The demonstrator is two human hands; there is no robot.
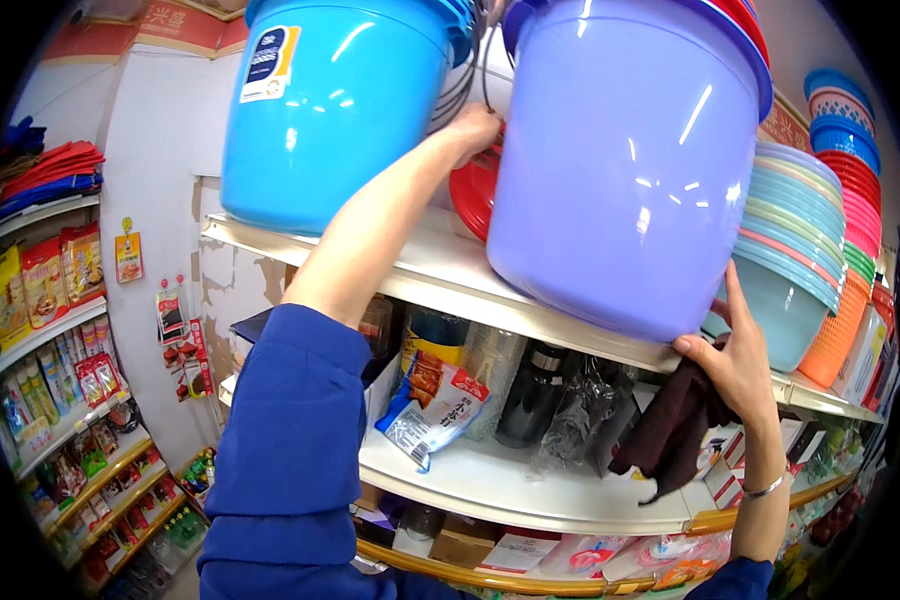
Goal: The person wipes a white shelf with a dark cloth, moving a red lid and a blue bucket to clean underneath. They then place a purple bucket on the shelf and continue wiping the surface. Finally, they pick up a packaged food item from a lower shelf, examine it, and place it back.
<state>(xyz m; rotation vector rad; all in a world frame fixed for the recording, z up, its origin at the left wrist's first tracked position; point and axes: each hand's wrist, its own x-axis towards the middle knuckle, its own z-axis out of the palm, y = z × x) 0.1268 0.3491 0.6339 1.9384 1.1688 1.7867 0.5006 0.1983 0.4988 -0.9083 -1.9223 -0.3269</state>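
Observation:
Two large plastic buckets stand on a white metal shelf: a blue bucket on the left and a purple bucket on the right. My left hand reaches between them, close to a red plastic item and dark wire loops. Its fingers are partly hidden, so its hold is unclear. With my right hand I hold a dark brown cloth, which hangs below the shelf edge. The thumb and fingers of that hand rest against the purple bucket's lower right side.
Stacked pale basins and an orange basket sit right of the purple bucket. Below are a snack bag, a black thermos and boxes. Packaged food fills the shelves at left.

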